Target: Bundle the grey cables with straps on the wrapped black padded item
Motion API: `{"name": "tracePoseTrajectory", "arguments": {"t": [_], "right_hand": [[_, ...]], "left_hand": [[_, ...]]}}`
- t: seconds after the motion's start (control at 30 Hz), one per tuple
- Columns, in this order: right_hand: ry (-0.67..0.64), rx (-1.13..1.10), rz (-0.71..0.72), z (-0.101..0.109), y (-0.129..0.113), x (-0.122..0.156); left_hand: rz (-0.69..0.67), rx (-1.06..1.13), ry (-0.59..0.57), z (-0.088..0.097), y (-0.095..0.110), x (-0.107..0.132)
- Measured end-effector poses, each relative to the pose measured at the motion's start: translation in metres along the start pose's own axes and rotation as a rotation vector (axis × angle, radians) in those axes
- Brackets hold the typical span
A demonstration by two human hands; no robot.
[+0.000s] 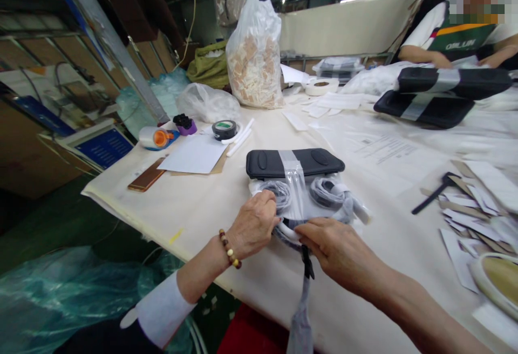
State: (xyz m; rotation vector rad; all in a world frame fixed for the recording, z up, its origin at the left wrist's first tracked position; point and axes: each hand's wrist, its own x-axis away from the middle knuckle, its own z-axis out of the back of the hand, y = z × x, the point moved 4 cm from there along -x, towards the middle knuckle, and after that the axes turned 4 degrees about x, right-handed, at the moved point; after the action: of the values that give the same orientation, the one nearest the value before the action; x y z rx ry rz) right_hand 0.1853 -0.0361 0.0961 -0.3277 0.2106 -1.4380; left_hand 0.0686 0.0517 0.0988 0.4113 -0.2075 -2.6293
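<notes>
In front of me lies a black padded piece (295, 163) with a strip of clear tape (294, 184) down its middle. Below it are strap-like coils in clear plastic, a left coil (280, 195) and a right coil (327, 191). My left hand (254, 224), with a beaded bracelet at the wrist, is closed at the bundle's lower left; its fingertips are partly hidden. My right hand (334, 243) pinches the end of a curved white tube (287, 232) at the bundle's lower edge. From there a plastic-covered strap (300, 316) with a black fitting hangs over the table edge.
At left are a tape dispenser (156, 137), a black tape roll (224, 129) and white paper (194, 154). A bag of scraps (254, 62) stands behind. Paper strips (471, 208) and a black hooked tool (435, 192) lie right. Another person (465, 41) works beyond taped black pads (424, 108).
</notes>
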Motion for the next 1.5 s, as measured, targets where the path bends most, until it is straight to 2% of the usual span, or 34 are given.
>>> {"name": "tracePoseTrajectory", "arguments": {"t": [0.1,0.23,0.3,0.37,0.47,0.57,0.73,0.87,0.97,1.13,1.33,1.5], "right_hand": [[-0.023,-0.032,0.051,-0.002,0.003,-0.005],[0.039,-0.113,0.120,-0.002,0.009,-0.008],[0.063,-0.157,0.130,-0.003,0.012,-0.008],[0.068,-0.189,0.120,-0.005,0.015,-0.009],[0.047,-0.236,0.082,-0.008,0.019,-0.011],[0.002,-0.256,0.058,-0.009,0.021,-0.013],[-0.043,-0.181,0.159,0.004,0.023,-0.003],[0.078,-0.026,0.341,0.017,0.033,0.014],[0.141,0.054,0.419,0.018,0.043,0.023],[0.193,0.174,0.366,0.015,0.052,0.021],[0.155,0.196,0.377,0.014,0.040,0.010],[0.097,0.205,0.436,0.009,0.033,0.003]], "left_hand": [[-0.038,-0.036,0.038,0.004,0.008,0.005],[-0.182,-0.077,0.213,0.010,0.035,0.024],[-0.214,0.004,0.239,0.003,0.046,0.033],[-0.163,0.046,0.201,-0.011,0.049,0.037],[-0.100,0.012,0.165,-0.029,0.045,0.036],[-0.129,0.044,0.129,-0.037,0.038,0.031],[-0.266,-0.025,0.083,-0.035,0.033,0.026],[-0.313,-0.055,0.126,-0.034,0.034,0.027],[-0.332,-0.043,0.161,-0.036,0.034,0.029],[-0.343,-0.032,0.183,-0.038,0.033,0.031],[-0.368,-0.013,0.189,-0.038,0.028,0.033],[-0.341,0.022,0.090,-0.032,0.022,0.034]]}}
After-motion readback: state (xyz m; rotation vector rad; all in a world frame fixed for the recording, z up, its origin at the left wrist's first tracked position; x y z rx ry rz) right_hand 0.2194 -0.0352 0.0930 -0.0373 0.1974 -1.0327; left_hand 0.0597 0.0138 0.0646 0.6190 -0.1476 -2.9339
